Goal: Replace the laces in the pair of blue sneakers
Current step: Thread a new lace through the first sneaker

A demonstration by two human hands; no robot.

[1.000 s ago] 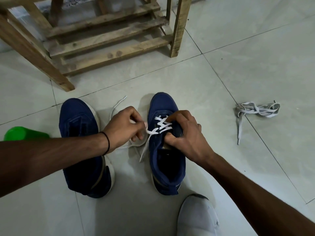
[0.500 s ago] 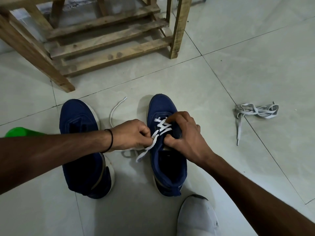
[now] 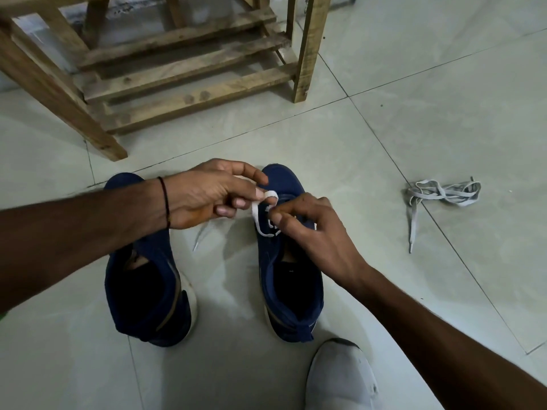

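Two blue sneakers stand side by side on the tiled floor, toes pointing away from me. The left sneaker (image 3: 142, 285) shows no lace. The right sneaker (image 3: 291, 279) has a white lace (image 3: 260, 221) partly threaded through its front eyelets. My left hand (image 3: 207, 199) is raised over the gap between the shoes and pinches a loop of this lace near the toe; the lace's loose end trails down to the floor. My right hand (image 3: 310, 229) rests on the right sneaker's tongue area, fingertips pinching the lace at the eyelets.
A bundled grey lace (image 3: 441, 195) lies on the floor to the right. A wooden slatted stand (image 3: 183, 75) is behind the shoes. A grey shoe toe (image 3: 337, 377) shows at the bottom edge. A green object is barely visible at the left edge.
My left hand has lifted up and forward from beside the right sneaker, pulling the white lace up into a loop near the toe. My right hand stays on the eyelets.
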